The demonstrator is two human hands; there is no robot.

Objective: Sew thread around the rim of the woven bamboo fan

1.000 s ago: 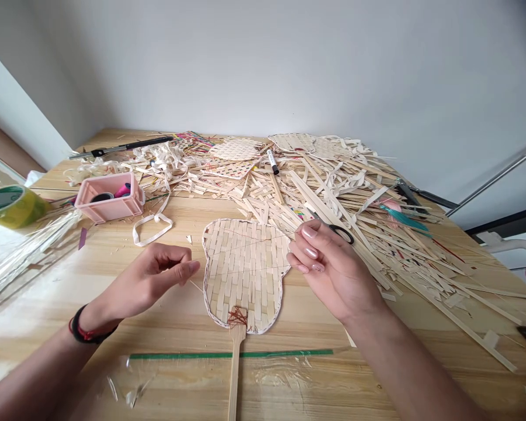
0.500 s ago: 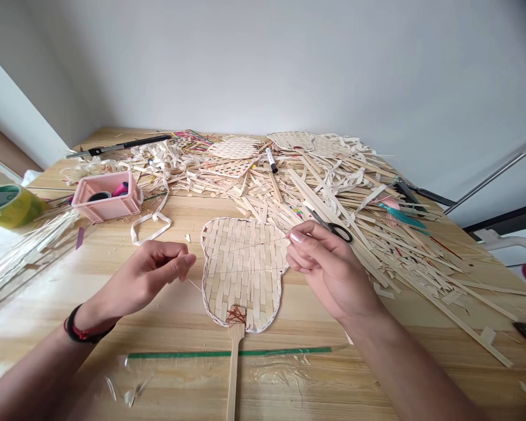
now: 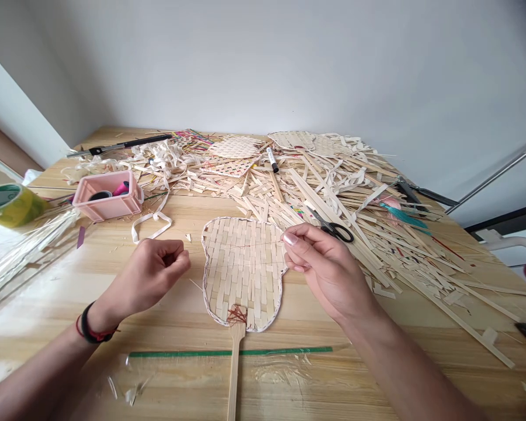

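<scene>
A woven bamboo-strip fan (image 3: 243, 280) with a whitish bound edge lies flat on the table, its wooden handle (image 3: 234, 374) pointing towards me. Reddish-brown stitching (image 3: 237, 316) crosses where handle and weave meet. My right hand (image 3: 322, 260), over the fan's right edge, is closed in a pinch on a fine thread (image 3: 263, 244). That thread crosses above the weave towards my left hand (image 3: 151, 272), which is closed in a loose fist left of the fan. The thread's end inside the left fingers is hidden. Any needle is too small to make out.
Black scissors (image 3: 333, 227) lie just beyond my right hand. Loose bamboo strips (image 3: 333, 181) cover the back and right. A pink box (image 3: 109, 204) with spools stands at left near a yellow-green tape roll (image 3: 13, 204). A green strip (image 3: 179, 354) lies under the handle.
My left hand has turned and drawn slightly left, its fingers curled in more. My right hand has shifted slightly left. The fan lies in nearly the same place.
</scene>
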